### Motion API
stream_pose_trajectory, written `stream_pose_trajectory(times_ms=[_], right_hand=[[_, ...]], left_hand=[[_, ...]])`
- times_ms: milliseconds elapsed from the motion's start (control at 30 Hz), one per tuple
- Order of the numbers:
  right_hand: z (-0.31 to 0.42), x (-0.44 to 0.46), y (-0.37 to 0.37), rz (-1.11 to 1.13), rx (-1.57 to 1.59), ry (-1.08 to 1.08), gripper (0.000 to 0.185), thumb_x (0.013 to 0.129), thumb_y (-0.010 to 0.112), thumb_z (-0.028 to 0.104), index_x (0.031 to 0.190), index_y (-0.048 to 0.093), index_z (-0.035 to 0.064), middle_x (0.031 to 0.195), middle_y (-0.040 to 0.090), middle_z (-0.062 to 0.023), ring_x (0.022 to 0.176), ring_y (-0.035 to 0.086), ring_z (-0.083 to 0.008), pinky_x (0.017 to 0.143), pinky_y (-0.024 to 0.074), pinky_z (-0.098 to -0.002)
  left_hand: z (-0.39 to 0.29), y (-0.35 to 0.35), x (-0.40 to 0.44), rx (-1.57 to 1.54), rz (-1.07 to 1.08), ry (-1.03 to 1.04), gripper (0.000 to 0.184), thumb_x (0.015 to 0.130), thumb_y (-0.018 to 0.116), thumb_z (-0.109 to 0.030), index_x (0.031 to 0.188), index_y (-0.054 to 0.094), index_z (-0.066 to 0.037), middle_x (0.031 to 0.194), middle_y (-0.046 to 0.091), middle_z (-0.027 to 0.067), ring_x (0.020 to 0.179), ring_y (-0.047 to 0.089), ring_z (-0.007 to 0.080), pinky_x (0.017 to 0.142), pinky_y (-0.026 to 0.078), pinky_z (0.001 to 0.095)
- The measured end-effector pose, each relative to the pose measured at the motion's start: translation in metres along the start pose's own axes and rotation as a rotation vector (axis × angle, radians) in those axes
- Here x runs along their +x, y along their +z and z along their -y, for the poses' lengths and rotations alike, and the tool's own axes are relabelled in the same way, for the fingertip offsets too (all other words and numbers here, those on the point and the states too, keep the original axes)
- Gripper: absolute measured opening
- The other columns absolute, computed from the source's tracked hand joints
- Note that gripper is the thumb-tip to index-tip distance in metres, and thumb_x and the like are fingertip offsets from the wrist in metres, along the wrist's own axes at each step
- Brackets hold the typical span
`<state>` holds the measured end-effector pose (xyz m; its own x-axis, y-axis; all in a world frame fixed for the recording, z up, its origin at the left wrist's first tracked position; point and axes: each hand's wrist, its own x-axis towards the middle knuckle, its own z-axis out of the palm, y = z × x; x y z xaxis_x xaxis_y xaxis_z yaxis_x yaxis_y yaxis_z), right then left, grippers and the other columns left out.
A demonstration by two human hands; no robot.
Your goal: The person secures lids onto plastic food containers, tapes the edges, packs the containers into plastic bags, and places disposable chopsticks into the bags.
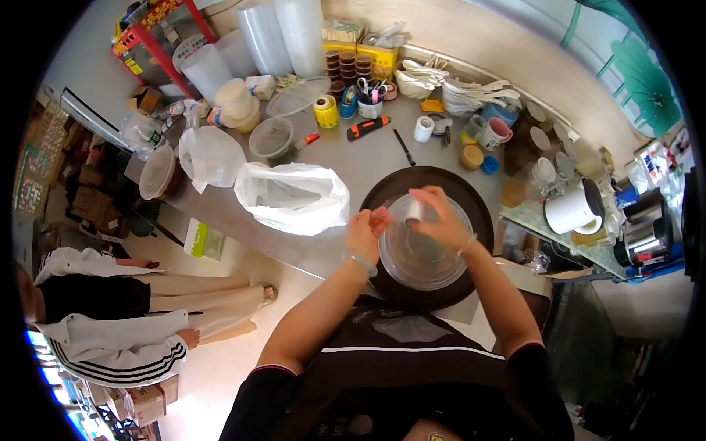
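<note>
Over a clear round plastic container [426,257] on a dark round tray [482,213], my right hand [441,220] is closed around a small whitish roll [414,211]. My left hand [366,234] is at the container's left rim with its fingers drawn together; what they hold, if anything, is too small to make out. An open white plastic bag [294,202] stands just left of my left hand.
Behind stand a yellow tape roll [325,112], a box cutter [369,128], a black pen [404,147] and a white roll [423,128]. Lidded tubs [271,140] are at left, a white kettle [570,208] at right. Another person [110,301] stands at lower left.
</note>
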<state>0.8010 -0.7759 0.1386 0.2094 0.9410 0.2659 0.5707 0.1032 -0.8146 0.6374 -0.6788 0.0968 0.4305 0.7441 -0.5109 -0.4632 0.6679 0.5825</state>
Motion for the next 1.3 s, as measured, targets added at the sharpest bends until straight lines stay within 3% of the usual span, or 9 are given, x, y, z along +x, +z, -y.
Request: stream_pose_trajectory(times_ms=[300, 500, 600, 700, 800, 833, 1033, 1167, 1300], right_hand=[[-0.055, 0.098, -0.011, 0.527, -0.005, 0.426, 0.050, 0.067, 0.067, 0.014, 0.115, 0.056, 0.0044, 0.105, 0.056, -0.0103, 0.097, 0.055, -0.0190, 0.085, 0.0442, -0.0294], [-0.071, 0.146, -0.017, 0.907, 0.072, 0.545, 0.045, 0.068, 0.063, 0.022, 0.110, 0.063, 0.0047, 0.097, 0.062, -0.0055, 0.093, 0.057, -0.0141, 0.085, 0.0425, -0.0241], [-0.073, 0.158, -0.014, 0.995, 0.070, 0.512, 0.046, 0.069, 0.064, 0.022, 0.111, 0.062, 0.0051, 0.096, 0.062, -0.0040, 0.093, 0.056, -0.0129, 0.085, 0.0419, -0.0233], [-0.087, 0.166, -0.013, 1.021, 0.124, 0.492, 0.045, 0.070, 0.064, 0.022, 0.113, 0.062, 0.0055, 0.096, 0.063, -0.0035, 0.093, 0.056, -0.0125, 0.086, 0.0417, -0.0236], [-0.093, 0.168, -0.019, 1.036, 0.167, 0.508, 0.044, 0.073, 0.066, 0.019, 0.114, 0.060, 0.0054, 0.101, 0.061, -0.0055, 0.095, 0.055, -0.0133, 0.086, 0.0424, -0.0254], [-0.093, 0.166, -0.021, 1.039, 0.178, 0.520, 0.043, 0.074, 0.066, 0.017, 0.115, 0.060, 0.0054, 0.103, 0.060, -0.0065, 0.095, 0.055, -0.0138, 0.086, 0.0427, -0.0262], [-0.109, 0.153, -0.034, 0.999, 0.274, 0.514, 0.045, 0.075, 0.067, 0.018, 0.118, 0.057, 0.0063, 0.108, 0.058, -0.0066, 0.099, 0.054, -0.0142, 0.089, 0.0418, -0.0268], [-0.109, 0.152, -0.035, 1.005, 0.241, 0.508, 0.045, 0.076, 0.066, 0.017, 0.118, 0.058, 0.0065, 0.109, 0.059, -0.0058, 0.101, 0.054, -0.0146, 0.090, 0.0414, -0.0271], [-0.126, 0.151, -0.031, 1.024, 0.270, 0.503, 0.044, 0.075, 0.064, 0.015, 0.118, 0.059, 0.0068, 0.111, 0.060, -0.0056, 0.102, 0.054, -0.0146, 0.092, 0.0407, -0.0267]], left_hand=[[0.012, -0.031, 0.036, 0.285, -0.379, -0.148, 0.010, 0.086, 0.051, -0.015, 0.091, 0.050, -0.007, 0.082, 0.059, 0.0066, 0.066, 0.054, 0.0156, 0.068, 0.049, 0.0338], [0.022, -0.052, 0.027, 0.493, -0.252, -0.334, 0.014, 0.086, 0.054, -0.019, 0.093, 0.053, -0.008, 0.084, 0.058, 0.0041, 0.071, 0.054, 0.0140, 0.067, 0.046, 0.0331], [0.026, -0.059, 0.047, 0.797, -0.221, 0.204, 0.031, 0.086, 0.058, -0.030, 0.103, 0.055, -0.005, 0.090, 0.059, 0.0059, 0.077, 0.055, 0.0142, 0.069, 0.046, 0.0322], [0.021, -0.040, 0.068, 0.921, -0.068, 0.397, 0.044, 0.085, 0.061, -0.037, 0.110, 0.054, -0.002, 0.098, 0.060, 0.0123, 0.084, 0.059, 0.0178, 0.069, 0.048, 0.0347], [-0.003, -0.007, 0.078, 0.638, -0.101, -0.434, 0.056, 0.088, 0.057, -0.038, 0.128, 0.040, -0.002, 0.100, 0.060, 0.0146, 0.084, 0.057, 0.0168, 0.068, 0.047, 0.0311], [-0.003, -0.008, 0.087, 0.567, -0.081, -0.588, 0.057, 0.087, 0.060, -0.029, 0.130, 0.035, -0.003, 0.094, 0.060, 0.0134, 0.077, 0.057, 0.0160, 0.062, 0.045, 0.0283], [0.006, -0.011, 0.071, 0.461, -0.089, -0.120, 0.044, 0.079, 0.061, -0.005, 0.120, 0.047, -0.003, 0.075, 0.058, 0.0052, 0.061, 0.051, 0.0104, 0.053, 0.040, 0.0218], [0.017, -0.016, 0.053, 0.682, -0.048, 0.063, 0.019, 0.083, 0.054, -0.004, 0.100, 0.062, -0.002, 0.075, 0.058, 0.0012, 0.063, 0.051, 0.0071, 0.056, 0.041, 0.0203], [0.037, -0.025, 0.050, 0.906, -0.048, 0.297, 0.017, 0.087, 0.052, -0.009, 0.091, 0.065, 0.002, 0.079, 0.063, 0.0034, 0.071, 0.056, 0.0091, 0.064, 0.044, 0.0217]])
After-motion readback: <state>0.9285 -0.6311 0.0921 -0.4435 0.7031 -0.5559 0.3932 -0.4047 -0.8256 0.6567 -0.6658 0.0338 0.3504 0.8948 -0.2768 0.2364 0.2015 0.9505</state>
